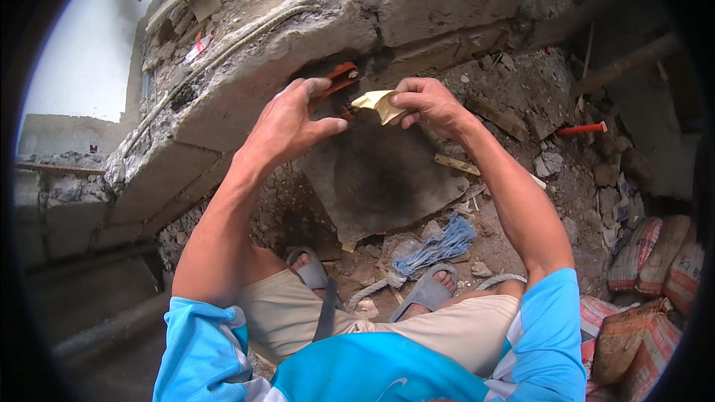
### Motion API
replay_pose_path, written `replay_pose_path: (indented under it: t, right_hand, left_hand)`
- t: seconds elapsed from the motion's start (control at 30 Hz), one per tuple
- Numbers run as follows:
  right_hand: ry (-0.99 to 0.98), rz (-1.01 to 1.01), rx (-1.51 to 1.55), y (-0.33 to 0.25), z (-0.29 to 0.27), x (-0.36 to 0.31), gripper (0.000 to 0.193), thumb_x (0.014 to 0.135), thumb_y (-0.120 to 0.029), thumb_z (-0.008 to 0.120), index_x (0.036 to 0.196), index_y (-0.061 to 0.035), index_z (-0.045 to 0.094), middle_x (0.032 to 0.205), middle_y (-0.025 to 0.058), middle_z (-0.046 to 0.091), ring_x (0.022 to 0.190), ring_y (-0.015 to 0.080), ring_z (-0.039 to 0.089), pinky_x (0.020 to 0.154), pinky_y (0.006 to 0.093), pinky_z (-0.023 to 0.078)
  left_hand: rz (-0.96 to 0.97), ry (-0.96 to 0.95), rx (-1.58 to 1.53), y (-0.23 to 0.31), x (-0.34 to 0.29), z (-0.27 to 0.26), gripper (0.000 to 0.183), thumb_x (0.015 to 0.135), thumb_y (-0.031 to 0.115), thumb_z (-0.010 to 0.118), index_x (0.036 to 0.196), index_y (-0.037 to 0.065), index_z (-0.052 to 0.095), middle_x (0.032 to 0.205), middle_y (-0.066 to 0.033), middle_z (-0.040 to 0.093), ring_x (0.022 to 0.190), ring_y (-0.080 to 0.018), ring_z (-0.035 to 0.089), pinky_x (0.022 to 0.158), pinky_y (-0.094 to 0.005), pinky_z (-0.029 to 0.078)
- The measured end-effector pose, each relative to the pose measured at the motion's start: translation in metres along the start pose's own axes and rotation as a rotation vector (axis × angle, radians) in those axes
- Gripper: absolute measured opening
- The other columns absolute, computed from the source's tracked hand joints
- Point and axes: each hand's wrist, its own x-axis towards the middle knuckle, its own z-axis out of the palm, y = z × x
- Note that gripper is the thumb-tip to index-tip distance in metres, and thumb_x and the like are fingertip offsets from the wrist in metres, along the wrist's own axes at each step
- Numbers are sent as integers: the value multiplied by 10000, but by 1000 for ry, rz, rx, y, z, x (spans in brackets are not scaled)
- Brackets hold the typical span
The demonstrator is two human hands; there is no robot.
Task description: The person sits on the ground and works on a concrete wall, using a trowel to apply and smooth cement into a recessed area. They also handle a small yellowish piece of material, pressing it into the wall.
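My left hand reaches up to a gap under a rough concrete beam, its fingers on an orange tube end that sticks out of the hole. Whether it grips the tube is unclear. My right hand pinches a crumpled yellowish piece of paper right beside the left thumb. Both hands sit close together in front of the dark opening, above a grey concrete slab.
Rubble and broken concrete cover the ground. A blue frayed rope lies by my sandalled feet. Another orange pipe lies at the right. Stacked sacks stand at the lower right. A grey cable runs along the beam.
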Motion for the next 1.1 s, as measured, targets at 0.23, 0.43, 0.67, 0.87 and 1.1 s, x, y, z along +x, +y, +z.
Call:
replay_pose_path:
  t: [0.23, 0.43, 0.67, 0.87, 1.1]
  right_hand:
    - [-60, -89, 25, -20, 17, -14, 204, 1010, -199, 833, 1073, -39, 722, 945, 62, 777, 796, 116, 761, 659, 238, 584]
    - [-64, -206, -145, -34, 23, -24, 227, 1002, -199, 840, 1101, -29, 728, 931, 50, 763, 747, 82, 708, 646, 229, 560]
    - [-65, -142, -103, -37, 40, -32, 279, 996, -229, 843, 1151, -14, 756, 956, 37, 767, 816, 88, 705, 696, 250, 565]
    - [-105, -210, -96, -43, 61, -26, 204, 1004, -197, 850, 1088, -24, 783, 967, 29, 773, 837, 91, 711, 728, 269, 571]
    - [-57, -303, 189, -30, 59, -11, 156, 1046, -158, 809, 1119, -23, 784, 1008, 44, 784, 891, 107, 748, 769, 272, 615]
  left_hand:
    - [5, -35, -205, 26, 10, 23, 509, 926, 318, 885, 1317, 12, 778, 1079, -140, 798, 915, -272, 746, 863, -414, 590]
    - [-157, -71, -618, 7, 7, 22, 244, 1075, 156, 755, 1246, -17, 781, 1036, -30, 785, 933, -91, 688, 857, -284, 585]
    - [-27, -31, -310, 21, 3, 13, 242, 1061, 134, 767, 1254, -13, 782, 1036, -33, 792, 950, -90, 691, 871, -304, 590]
    - [-19, 38, -496, 22, 0, 21, 271, 1044, 152, 792, 1266, -3, 778, 1095, -57, 810, 970, -98, 714, 871, -303, 593]
    - [-227, 23, -915, 29, 1, 22, 266, 1044, 113, 761, 1289, 10, 759, 1124, -54, 799, 972, -111, 728, 865, -309, 618]
